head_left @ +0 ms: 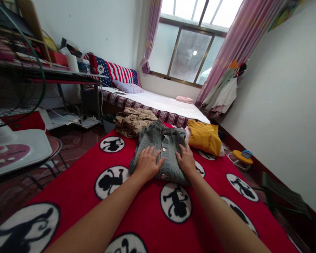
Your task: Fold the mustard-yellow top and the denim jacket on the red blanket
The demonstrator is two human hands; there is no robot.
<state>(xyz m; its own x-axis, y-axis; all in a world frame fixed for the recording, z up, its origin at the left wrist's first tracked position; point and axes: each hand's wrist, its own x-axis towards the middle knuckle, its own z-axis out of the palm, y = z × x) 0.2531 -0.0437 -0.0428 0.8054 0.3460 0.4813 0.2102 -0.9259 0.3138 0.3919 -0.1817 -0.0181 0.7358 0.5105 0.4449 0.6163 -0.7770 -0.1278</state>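
A folded denim jacket (170, 154) with metal buttons down its front lies on a red blanket (144, 214) printed with monkey figures in white circles. My left hand (149, 163) rests flat on the jacket's left part, fingers spread. On its right part lies my right hand (186, 160), also with fingers apart. Neither hand grips the cloth. Behind the jacket to the left is a bundled brown patterned garment (133, 121). A folded yellow garment (204, 137) sits to the right, with some white and pink cloth beside it.
Beyond the blanket stands a bed (158, 100) with a white sheet. A cluttered desk (68, 75) and a fan (15, 151) are at the left. On the right are a yellow-topped stool (242, 157) and a dark green folding chair (284, 195) by the wall.
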